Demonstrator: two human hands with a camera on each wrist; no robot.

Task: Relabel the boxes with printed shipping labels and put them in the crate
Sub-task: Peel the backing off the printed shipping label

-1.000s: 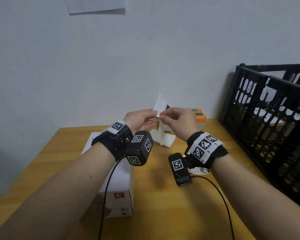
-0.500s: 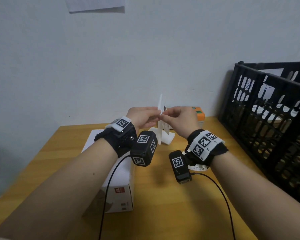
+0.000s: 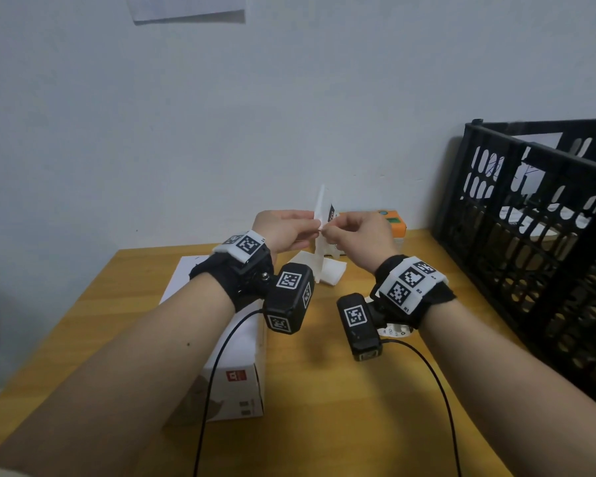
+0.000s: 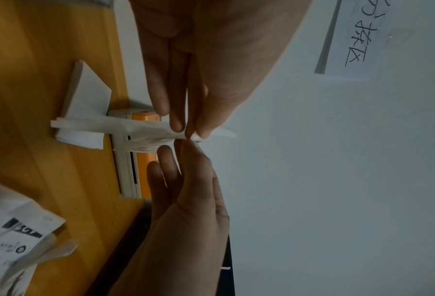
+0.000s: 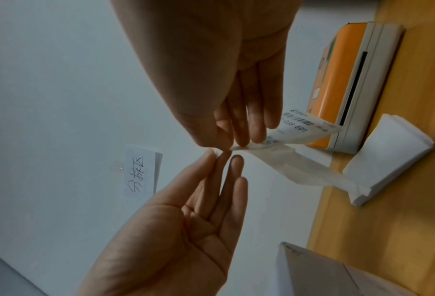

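Compared with one second ago, both hands are sitting a little higher over the table and the paper between them is now turning nearly edge-on to the head camera.

The left hand [image 3: 283,228] is pinching the translucent white backing strip [image 5: 302,170] between thumb and fingertips, with the other fingers lying almost straight. The right hand [image 3: 355,232] is pinching the corner of the white printed shipping label [image 5: 304,128] with thumb and first fingers curled on it. The two pinches are almost touching each other, so the peeling is only starting at that corner.

From this point the label and the strip are both running away from the hands and downward, toward the orange and white label printer [image 5: 347,84] and the folded stack of white backing paper [image 5: 393,156] on the yellow wooden table [image 3: 324,425]. The long axis of the label is therefore pointing from the grips to the printer, and I judge the next pull should be going along this axis, the hands moving apart.

The white cardboard box [image 3: 234,390] that is waiting for the label is lying below the left forearm, nearer to the left hand. The black plastic lattice crate [image 3: 530,253] is standing at the right side, nearer to the right hand, well apart from the box.
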